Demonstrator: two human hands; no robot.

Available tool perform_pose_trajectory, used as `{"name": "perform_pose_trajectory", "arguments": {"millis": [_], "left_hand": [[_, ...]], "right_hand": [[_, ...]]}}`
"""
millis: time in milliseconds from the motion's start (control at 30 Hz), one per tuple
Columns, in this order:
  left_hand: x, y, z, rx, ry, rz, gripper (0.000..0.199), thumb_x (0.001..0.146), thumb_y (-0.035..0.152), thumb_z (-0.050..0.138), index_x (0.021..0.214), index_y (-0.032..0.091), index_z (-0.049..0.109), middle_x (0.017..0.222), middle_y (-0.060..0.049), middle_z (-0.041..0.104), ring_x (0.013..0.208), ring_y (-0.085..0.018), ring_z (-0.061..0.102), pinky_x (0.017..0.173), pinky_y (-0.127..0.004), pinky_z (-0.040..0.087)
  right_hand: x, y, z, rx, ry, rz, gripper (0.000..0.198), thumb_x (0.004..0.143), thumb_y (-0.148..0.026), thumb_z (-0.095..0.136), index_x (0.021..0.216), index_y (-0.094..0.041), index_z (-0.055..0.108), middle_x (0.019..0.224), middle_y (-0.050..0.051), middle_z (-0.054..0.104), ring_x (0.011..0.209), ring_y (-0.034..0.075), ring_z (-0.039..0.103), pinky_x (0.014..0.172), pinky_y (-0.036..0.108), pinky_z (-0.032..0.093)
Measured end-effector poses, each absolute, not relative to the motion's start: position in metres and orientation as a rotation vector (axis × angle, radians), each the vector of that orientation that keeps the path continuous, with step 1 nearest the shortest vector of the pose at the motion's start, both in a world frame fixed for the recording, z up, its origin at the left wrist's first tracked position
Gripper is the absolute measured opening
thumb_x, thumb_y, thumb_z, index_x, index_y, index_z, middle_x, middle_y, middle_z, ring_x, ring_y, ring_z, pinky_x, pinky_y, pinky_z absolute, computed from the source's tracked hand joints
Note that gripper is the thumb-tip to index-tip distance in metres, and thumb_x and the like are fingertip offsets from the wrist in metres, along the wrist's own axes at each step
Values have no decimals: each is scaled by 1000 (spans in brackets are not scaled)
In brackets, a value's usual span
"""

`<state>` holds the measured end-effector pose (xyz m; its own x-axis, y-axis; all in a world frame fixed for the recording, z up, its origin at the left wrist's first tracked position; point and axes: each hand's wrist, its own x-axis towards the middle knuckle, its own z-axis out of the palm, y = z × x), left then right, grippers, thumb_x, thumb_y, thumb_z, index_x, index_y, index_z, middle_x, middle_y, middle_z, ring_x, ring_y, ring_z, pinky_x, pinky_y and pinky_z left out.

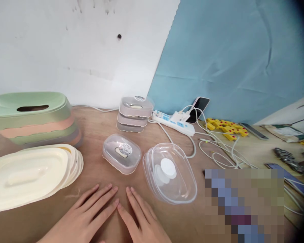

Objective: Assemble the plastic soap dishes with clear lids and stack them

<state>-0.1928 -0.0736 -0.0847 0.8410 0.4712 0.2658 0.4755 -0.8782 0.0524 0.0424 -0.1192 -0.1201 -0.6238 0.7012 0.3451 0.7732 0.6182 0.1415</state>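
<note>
My left hand (91,212) lies flat on the wooden table, fingers stretched out. Beside it my right hand (142,216) also rests flat with its fingers apart, and the two thumbs nearly meet. Neither holds anything. Just beyond the fingertips stands a small closed box with a clear cover and a round label (121,153). Right of it, nearest my right hand, lie stacked clear plastic lids (184,182) with white round knobs. To the left of my left hand is a stack of cream oval lids (40,172).
Tissue-box-like shells in green and peach (40,114) are stacked at the back left. Three more small boxes (135,113) stand piled near the wall. A power strip (173,123), a phone (199,109), cables and yellow blocks (226,128) lie right. A pixelated patch hides the lower right.
</note>
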Motion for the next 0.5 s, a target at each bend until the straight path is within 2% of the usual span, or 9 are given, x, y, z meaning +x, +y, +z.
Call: {"name": "perform_pose_trajectory", "arguments": {"millis": [267, 500], "left_hand": [[-193, -77, -91, -2956, -800, -437, 65, 78, 35, 56, 140, 18, 41, 148, -5, 41, 130, -25, 44, 102, -36, 42], [-189, -83, -100, -2940, -941, -441, 63, 77, 33, 52, 138, 21, 43, 151, -1, 36, 133, -26, 39, 108, -40, 33]], "right_hand": [[43, -119, -119, -1188, -2552, -462, 47, 92, -22, 46, 139, -18, 44, 129, 15, 60, 119, 26, 58, 84, 31, 57], [43, -118, -120, -1176, -2545, -491, 46, 94, -21, 42, 140, -19, 43, 127, 14, 62, 118, 24, 59, 85, 29, 56]]}}
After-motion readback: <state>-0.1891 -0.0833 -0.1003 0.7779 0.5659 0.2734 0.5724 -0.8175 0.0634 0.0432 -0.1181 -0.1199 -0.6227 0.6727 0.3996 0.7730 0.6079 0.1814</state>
